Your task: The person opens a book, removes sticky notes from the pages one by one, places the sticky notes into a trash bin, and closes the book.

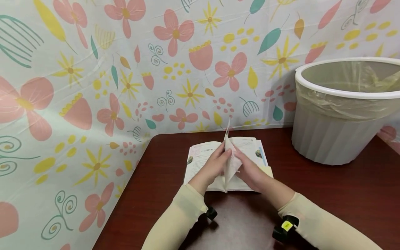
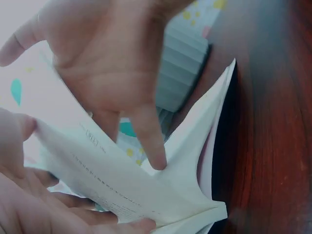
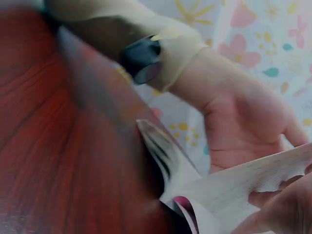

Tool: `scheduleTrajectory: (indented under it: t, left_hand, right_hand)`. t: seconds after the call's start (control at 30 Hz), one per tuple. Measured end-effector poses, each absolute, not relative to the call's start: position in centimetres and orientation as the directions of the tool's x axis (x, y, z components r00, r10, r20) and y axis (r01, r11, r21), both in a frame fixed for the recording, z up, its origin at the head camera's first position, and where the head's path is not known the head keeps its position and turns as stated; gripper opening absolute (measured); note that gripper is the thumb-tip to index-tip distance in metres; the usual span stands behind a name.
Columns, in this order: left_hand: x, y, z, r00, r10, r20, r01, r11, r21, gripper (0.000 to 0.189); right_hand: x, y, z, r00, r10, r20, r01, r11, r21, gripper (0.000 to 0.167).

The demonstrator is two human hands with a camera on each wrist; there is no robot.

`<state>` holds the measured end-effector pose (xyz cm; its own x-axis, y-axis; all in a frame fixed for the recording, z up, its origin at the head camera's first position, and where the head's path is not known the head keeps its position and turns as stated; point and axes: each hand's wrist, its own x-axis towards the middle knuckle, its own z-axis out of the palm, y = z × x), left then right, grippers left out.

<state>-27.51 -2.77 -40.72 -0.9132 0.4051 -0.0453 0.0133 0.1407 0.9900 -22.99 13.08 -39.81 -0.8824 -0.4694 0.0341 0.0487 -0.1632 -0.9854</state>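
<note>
An open book point(image 1: 200, 158) lies on the table, and a leaf point(image 1: 232, 168) stands up from its middle between the two hands. On the leaf's left side, my left hand point(image 1: 213, 166) rests its straightened fingers along the printed face, thumb near the upper edge. Opposite it, my right hand point(image 1: 253, 174) is held against the other side with fingers extended. The left wrist view shows the right hand point(image 2: 105, 58) palm-on, one fingertip touching the paper. In the right wrist view the leaf point(image 3: 253, 183) partly covers the right hand's fingers.
A grey ribbed bin point(image 1: 331, 135) with a white rim and a clear liner stands at the right on the dark red-brown table point(image 1: 162, 177). Behind and to the left hangs a flower-patterned cloth point(image 1: 131, 62). A pale yellow slip point(image 1: 267, 171) sticks out at the book's right edge.
</note>
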Motion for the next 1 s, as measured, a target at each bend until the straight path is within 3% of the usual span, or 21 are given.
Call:
scheduleTrajectory:
  t: [0.17,0.37,0.6,0.73,1.0]
  left_hand:
    - [-27.8,-4.2,-40.4,-0.922,0.368,-0.117,-0.141,-0.038,0.989,0.060]
    - [-28.7,-6.9,-39.6,-0.936,0.353,-0.007,-0.089,-0.216,0.972,0.059]
    - [-30.1,-9.9,-39.2,-0.952,0.304,-0.048,-0.124,-0.238,0.963,0.055]
    - [-31.0,-11.5,-39.5,-0.960,0.258,-0.108,-0.165,-0.210,0.964,0.060]
    - [-32.0,-13.6,-41.2,-0.934,0.220,-0.283,-0.276,0.063,0.959,0.061]
  right_hand:
    - [-22.2,11.4,-41.2,-0.894,-0.446,0.037,-0.145,0.209,-0.967,0.069]
    - [-21.3,11.0,-42.5,-0.843,-0.535,0.050,-0.352,0.478,-0.805,0.069]
    - [-21.1,10.6,-43.6,-0.819,-0.572,0.042,-0.437,0.574,-0.693,0.076]
    - [-21.1,10.6,-44.1,-0.800,-0.597,0.054,-0.484,0.590,-0.647,0.071]
    - [-21.1,11.1,-44.1,-0.775,-0.631,0.045,-0.502,0.570,-0.650,0.051]
